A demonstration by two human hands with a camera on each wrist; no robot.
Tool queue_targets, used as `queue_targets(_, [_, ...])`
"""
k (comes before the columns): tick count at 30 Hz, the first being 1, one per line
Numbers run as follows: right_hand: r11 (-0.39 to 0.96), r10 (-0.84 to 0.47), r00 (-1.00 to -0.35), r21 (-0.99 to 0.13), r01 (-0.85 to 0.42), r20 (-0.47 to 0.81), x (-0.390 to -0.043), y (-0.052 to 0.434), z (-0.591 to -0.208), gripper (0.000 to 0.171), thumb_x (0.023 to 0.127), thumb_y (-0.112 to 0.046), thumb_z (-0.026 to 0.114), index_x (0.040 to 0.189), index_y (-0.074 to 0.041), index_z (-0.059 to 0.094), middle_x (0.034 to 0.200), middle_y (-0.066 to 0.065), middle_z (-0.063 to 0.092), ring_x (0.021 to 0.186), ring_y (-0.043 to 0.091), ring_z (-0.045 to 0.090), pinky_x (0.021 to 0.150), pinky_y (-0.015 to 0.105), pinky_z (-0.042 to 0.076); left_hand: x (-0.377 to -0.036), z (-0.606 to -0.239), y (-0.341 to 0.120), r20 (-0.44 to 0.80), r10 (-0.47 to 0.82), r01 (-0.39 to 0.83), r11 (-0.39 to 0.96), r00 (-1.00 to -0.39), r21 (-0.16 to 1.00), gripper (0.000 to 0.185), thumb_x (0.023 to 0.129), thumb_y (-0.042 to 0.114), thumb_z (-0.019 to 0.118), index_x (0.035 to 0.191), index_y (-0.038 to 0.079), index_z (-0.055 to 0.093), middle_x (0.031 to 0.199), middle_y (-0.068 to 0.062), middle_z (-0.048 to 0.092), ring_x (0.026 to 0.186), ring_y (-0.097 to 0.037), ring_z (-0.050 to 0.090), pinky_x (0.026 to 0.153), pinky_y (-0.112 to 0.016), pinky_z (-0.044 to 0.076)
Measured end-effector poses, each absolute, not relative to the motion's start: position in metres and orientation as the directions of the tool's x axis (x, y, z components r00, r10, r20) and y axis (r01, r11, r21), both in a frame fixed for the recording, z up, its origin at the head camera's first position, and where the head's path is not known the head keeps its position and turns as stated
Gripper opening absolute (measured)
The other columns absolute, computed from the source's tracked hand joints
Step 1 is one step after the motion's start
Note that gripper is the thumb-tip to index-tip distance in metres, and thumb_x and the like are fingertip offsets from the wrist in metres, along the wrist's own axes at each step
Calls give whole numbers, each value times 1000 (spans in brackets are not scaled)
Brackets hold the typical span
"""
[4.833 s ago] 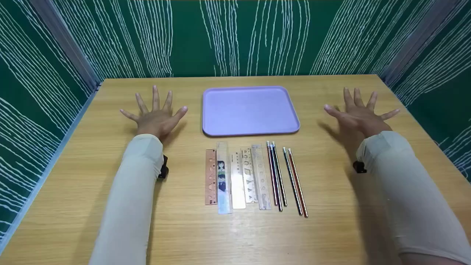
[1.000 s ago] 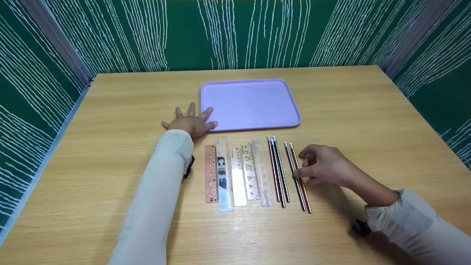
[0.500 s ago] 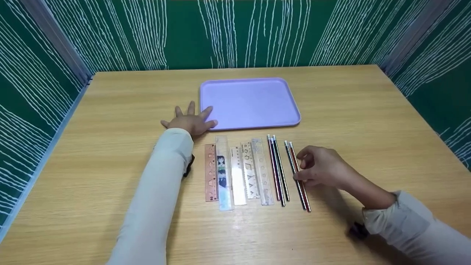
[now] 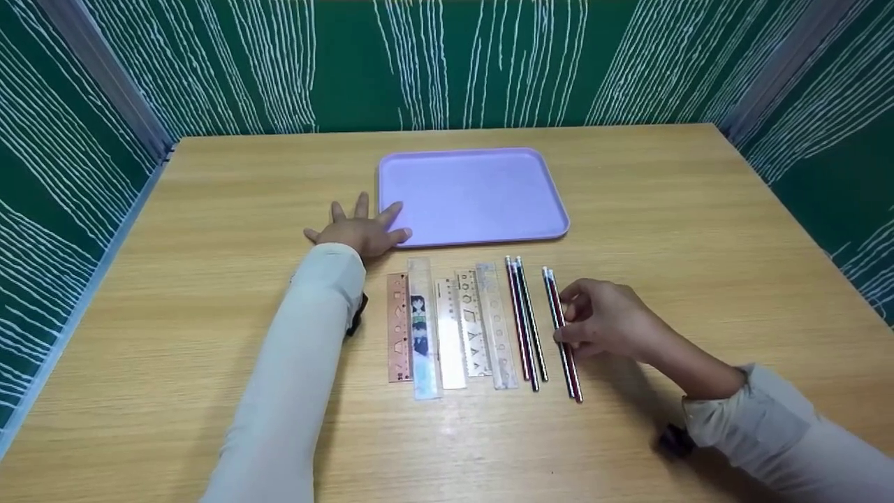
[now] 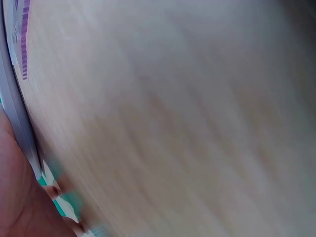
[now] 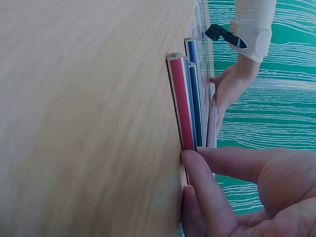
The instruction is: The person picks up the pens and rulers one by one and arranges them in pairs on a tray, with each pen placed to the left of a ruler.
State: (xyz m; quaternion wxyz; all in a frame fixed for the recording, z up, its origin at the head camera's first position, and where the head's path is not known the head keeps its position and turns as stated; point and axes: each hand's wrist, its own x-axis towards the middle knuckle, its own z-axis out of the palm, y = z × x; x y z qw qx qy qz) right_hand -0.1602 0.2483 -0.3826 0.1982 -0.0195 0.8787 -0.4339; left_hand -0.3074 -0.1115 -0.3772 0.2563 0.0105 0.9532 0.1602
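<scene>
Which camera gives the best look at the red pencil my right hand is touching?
The right wrist view: the red pencil fills the frame close up, with the right hand fingertips on it. The head view shows its whole length but thin and partly behind the hand. The left wrist view misses it.

On the table point(image 4: 209, 293), the tray point(image 4: 472, 197) lies toward the far edge, centred. Nearer the person, a row of five rulers point(image 4: 447, 328) lies side by side, lengthwise toward the tray; just to their right lie three pencils point(image 4: 525, 323), then a pair of pencils point(image 4: 562, 335) set slightly apart. The left hand point(image 4: 360, 232) rests flat on the table, touching the tray's near left corner, behind the rulers. The right hand point(image 4: 606, 318) touches the pair from the right.
</scene>
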Motion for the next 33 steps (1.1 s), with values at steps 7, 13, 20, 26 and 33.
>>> queue_targets(7, [620,-205,-924,-773,132,-323,-160,248,-384,58,83,-2,81,131,11,52,103,16,64,74,19,73,67,39,65,-309,-378,-112,-485,114,-49,949,-867,311,75,96,77,37,159,56,4,172,-1,-19,153,-46,-25,105,-89,-8])
queue_targets(13, [625,-200,-926,-770,131,-320,-161,244,-386,58,83,0,80,131,12,52,103,16,64,71,18,72,66,38,65,-310,-381,-115,-496,101,-55,955,-862,291,76,94,79,36,158,56,2,172,-1,-20,153,-46,-25,105,-89,-7])
queue_targets(20, [625,-189,-927,-768,141,-323,-160,243,-386,58,83,-1,81,132,11,52,103,15,64,71,18,72,66,38,65,-310,-382,-115,-492,103,-59,951,-864,304,76,94,79,37,158,56,3,172,-1,-19,153,-46,-25,104,-89,-8])
queue_targets(26, [629,-180,-933,-766,133,-310,-159,243,-386,57,82,-2,81,131,11,53,103,17,66,70,18,73,65,38,65,-308,-377,-114,-493,105,-64,947,-864,314,76,95,78,38,158,56,4,172,-1,-19,153,-46,-25,105,-88,-10])
queue_targets(33, [654,-172,-949,-751,90,-264,-157,243,-387,52,80,-2,81,125,10,58,100,17,67,72,17,72,64,35,65,-308,-377,-113,-494,107,-60,949,-863,310,76,94,78,38,159,56,4,172,-1,-19,153,-46,-25,105,-88,-9])
